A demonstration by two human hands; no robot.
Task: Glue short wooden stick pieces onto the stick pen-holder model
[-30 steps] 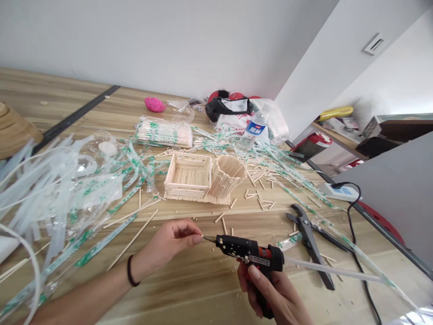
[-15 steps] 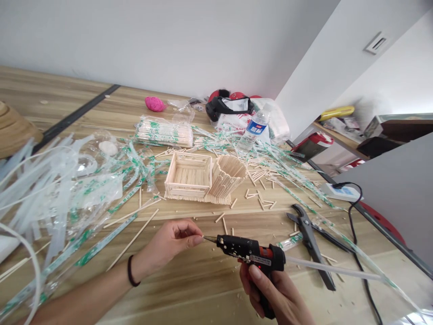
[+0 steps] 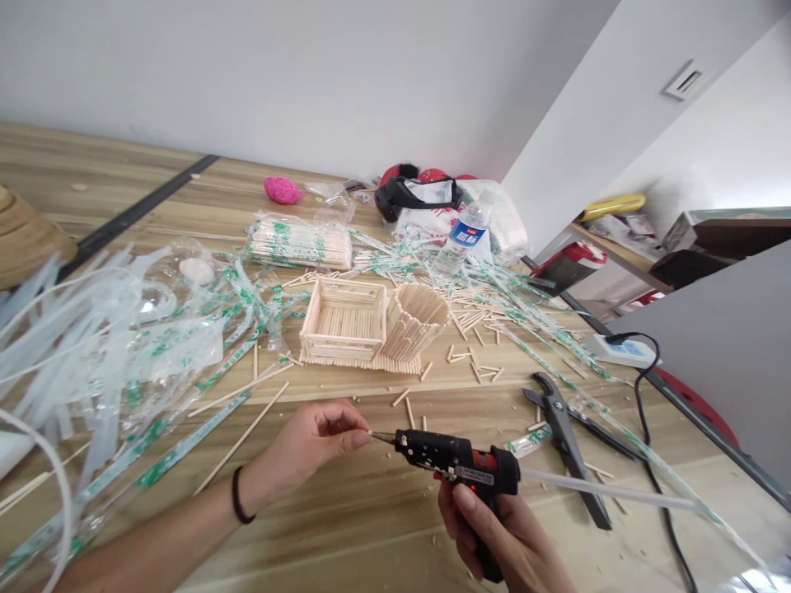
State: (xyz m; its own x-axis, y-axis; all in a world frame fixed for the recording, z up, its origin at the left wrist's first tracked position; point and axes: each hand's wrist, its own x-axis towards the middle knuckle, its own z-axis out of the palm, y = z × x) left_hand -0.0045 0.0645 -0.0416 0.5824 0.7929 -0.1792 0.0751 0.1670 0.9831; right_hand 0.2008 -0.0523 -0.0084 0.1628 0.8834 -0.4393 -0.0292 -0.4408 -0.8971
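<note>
My right hand (image 3: 494, 527) is wrapped round the handle of a black glue gun (image 3: 438, 451), its nozzle pointing left and a clear glue stick (image 3: 606, 486) sticking out of its back. At the nozzle tip, my left hand (image 3: 321, 441) is pinched; whatever lies between its fingertips is too small to make out. Beyond the hands stands a square box of wooden sticks (image 3: 346, 321), with a round stick cup (image 3: 417, 321) beside it on the same stick base.
Cutters (image 3: 572, 449) lie right of the glue gun, near a black cable and a power strip (image 3: 624, 350). Plastic wrappers and clear glue sticks (image 3: 111, 329) cover the left. A bottle (image 3: 463, 235), bundled sticks (image 3: 300, 240) and pink yarn (image 3: 283, 190) are farther back.
</note>
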